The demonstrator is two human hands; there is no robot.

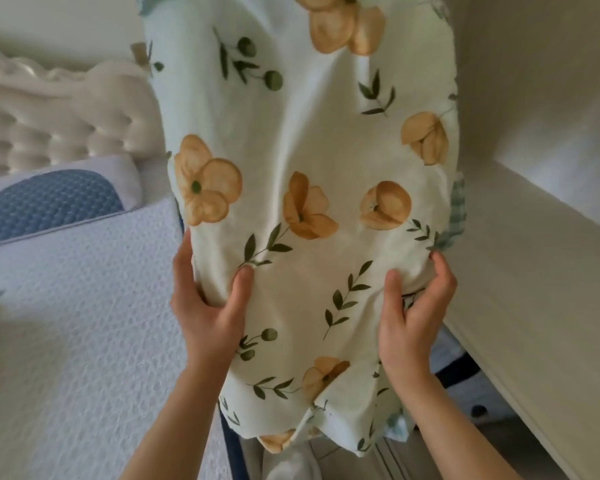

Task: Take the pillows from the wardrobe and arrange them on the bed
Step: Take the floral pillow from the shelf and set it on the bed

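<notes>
Our left hand grips the floral pillow near its lower left edge, thumb pressed into the front of the cover at about twelve o'clock from the palm and the fingers wrapped behind the edge, out of sight. Our right hand pinches the lower right side the same way, thumb sunk into the fabric and curled fingers bunching the cover at about one o'clock from the palm. Between them the pillow hangs upright in the air, filling the middle of the view, its loose bottom hem drooping toward six o'clock between our forearms. So we judge this pillow to be out of the wardrobe and in transit, not yet laid down. At about nine o'clock from the hands lies the bed, its white quilted mattress bare where we can see it. Farther out, near ten o'clock, a white pillow with a blue panel already rests against the tufted headboard; whether it came from the wardrobe we cannot tell. At three o'clock stands a pale shelf or cabinet, possibly the wardrobe itself. What remains, as we read it, is to swing the floral pillow left, set it beside the blue one at the head, and fetch any others still stored.
</notes>
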